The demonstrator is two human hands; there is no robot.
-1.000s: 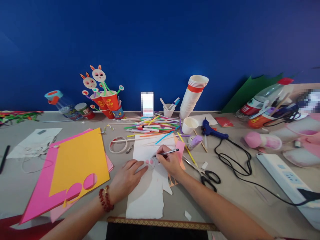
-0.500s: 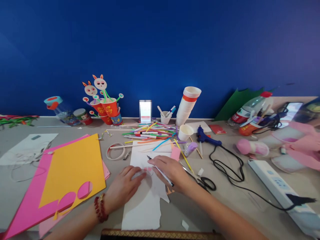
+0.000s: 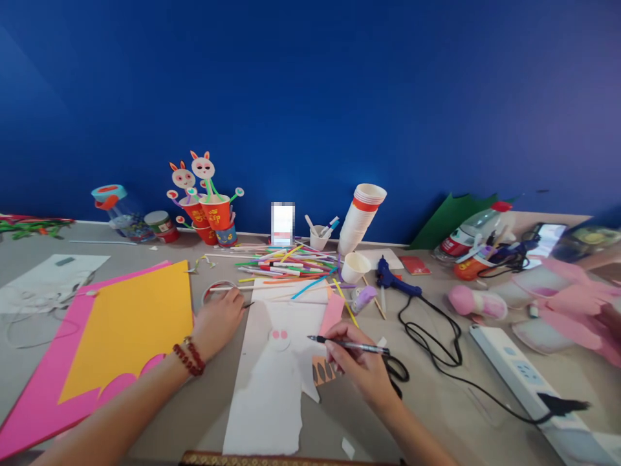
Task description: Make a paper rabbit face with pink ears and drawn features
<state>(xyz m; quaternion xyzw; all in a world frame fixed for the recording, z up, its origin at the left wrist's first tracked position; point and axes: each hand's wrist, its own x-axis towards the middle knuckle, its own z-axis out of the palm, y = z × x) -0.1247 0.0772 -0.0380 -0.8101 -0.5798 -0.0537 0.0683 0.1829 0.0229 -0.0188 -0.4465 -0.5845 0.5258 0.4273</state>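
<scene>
While the right hand clamps its fingers on a slim black pen over torn white paper, the left hand, centre frame, covers a white tape ring, grip unclear.

A white sheet of matt paper, roughly torn at its lower edge, was recorded. Yellow card and pink card were noted as smooth and matt. A pen of glossy plastic was listed.
</scene>
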